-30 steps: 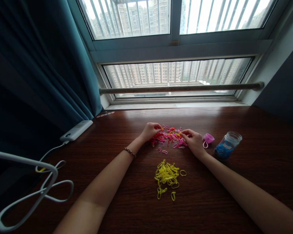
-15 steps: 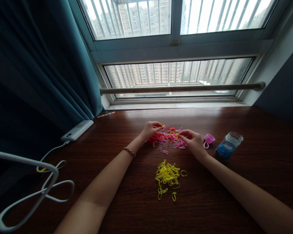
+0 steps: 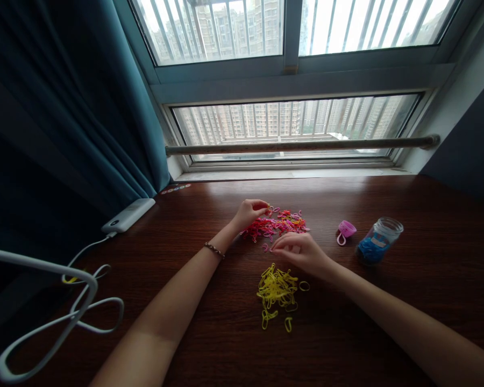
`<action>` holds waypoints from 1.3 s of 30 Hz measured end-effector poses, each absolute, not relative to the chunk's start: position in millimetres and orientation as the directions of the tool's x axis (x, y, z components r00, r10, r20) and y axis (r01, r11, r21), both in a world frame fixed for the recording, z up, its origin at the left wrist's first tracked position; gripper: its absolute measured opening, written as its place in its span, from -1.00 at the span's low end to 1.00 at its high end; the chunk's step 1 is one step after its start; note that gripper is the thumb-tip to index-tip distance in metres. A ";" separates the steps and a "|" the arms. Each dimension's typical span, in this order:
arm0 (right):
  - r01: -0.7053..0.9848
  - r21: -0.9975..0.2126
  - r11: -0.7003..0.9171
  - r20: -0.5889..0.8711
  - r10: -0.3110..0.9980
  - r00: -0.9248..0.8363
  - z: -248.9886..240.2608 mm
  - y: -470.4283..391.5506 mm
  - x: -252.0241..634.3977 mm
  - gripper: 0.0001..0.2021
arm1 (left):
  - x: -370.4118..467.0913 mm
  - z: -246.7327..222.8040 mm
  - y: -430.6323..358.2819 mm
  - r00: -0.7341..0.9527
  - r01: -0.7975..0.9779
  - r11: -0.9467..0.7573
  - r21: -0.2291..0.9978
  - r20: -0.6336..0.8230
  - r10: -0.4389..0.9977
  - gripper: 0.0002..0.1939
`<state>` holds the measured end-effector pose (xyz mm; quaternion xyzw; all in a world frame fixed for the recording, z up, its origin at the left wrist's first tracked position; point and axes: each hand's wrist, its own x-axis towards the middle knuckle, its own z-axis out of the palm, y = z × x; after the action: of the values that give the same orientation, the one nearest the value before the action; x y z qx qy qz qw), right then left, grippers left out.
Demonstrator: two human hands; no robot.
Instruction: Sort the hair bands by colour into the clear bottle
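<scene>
My left hand, a beaded bracelet on its wrist, is at the far left of a pile of pink and red rubber bands. Its thumb and fingers pinch a small yellow rubber band, mostly hidden. My right hand is low at the pile's near edge, fingers closed together and pointing left. Whatever its fingertips hold is hidden. Close to them lies a loose pink band. Nearer to me is a separate heap of yellow rubber bands, with a few lying loose around it.
To the right stand a pink cap with a loop and a clear jar with blue contents. On the left, a white power bank with a white cable lies by the blue curtain. A window rail runs behind the table.
My right hand has moved from within the pile toward me and left, down to its near edge. The yellow band at its fingertips no longer shows. My left hand has hardly moved.
</scene>
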<state>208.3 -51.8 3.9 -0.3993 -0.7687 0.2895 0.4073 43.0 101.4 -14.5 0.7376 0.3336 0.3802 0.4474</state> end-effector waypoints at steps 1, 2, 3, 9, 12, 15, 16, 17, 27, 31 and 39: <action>0.464 -0.745 0.479 0.427 0.877 -0.220 -0.8 -45.8 214.2 -0.83 | 42.9 -13.1 101.4 0.484 0.131 -0.342 0.931 0.240 0.841 -0.75; 0.552 -0.714 0.431 0.455 0.885 -0.102 -6.3 -39.5 220.7 -0.82 | 42.4 -11.2 101.2 0.486 0.108 -0.302 0.947 0.215 0.847 -0.74; 0.629 -0.677 0.382 0.486 0.874 -0.007 -12.4 -33.3 227.4 -0.83 | 41.3 -8.8 100.6 0.498 0.084 -0.258 0.963 0.183 0.848 -0.73; 0.836 -0.479 0.269 0.495 0.869 0.004 -45.5 -10.6 251.5 -0.78 | 34.4 13.2 84.7 0.813 0.237 -0.076 0.969 -0.154 0.562 -0.78; 0.868 -0.441 0.229 0.454 0.891 -0.004 -50.6 -9.2 251.0 -0.76 | 40.3 18.6 72.1 0.910 0.388 -0.113 0.915 -0.361 0.202 -0.79; 0.865 -0.449 0.224 0.448 0.894 0.002 -49.1 -10.3 249.7 -0.75 | 50.5 16.7 63.1 0.887 0.454 -0.124 0.882 -0.461 -0.031 -0.73; 0.862 -0.453 0.228 0.449 0.894 0.000 -48.3 -10.6 249.7 -0.75 | 53.3 15.5 61.5 0.880 0.462 -0.121 0.878 -0.472 -0.062 -0.71; 0.858 -0.458 0.234 0.450 0.893 -0.004 -47.6 -10.8 249.8 -0.75 | 55.3 14.4 60.6 0.875 0.469 -0.117 0.875 -0.479 -0.077 -0.69; 0.769 -0.531 0.356 0.576 0.818 0.019 -44.3 -9.5 250.0 -0.76 | 44.1 24.1 67.6 0.895 0.419 -0.165 0.893 -0.376 0.240 -0.69; 0.700 -0.620 0.354 0.578 0.810 0.102 -34.8 -15.7 248.0 -0.81 | 47.2 12.9 75.4 0.800 0.394 -0.335 0.856 -0.139 0.584 -0.70; 0.623 -0.750 0.222 0.469 0.842 0.265 -30.0 -20.8 245.9 -0.82 | 62.9 -23.6 78.0 0.684 0.430 -0.793 0.432 0.416 0.599 -0.87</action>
<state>245.9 -20.8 -30.0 -0.6142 -0.5965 0.1087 0.5052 62.9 78.0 -23.6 0.9051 0.2841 0.2776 0.1517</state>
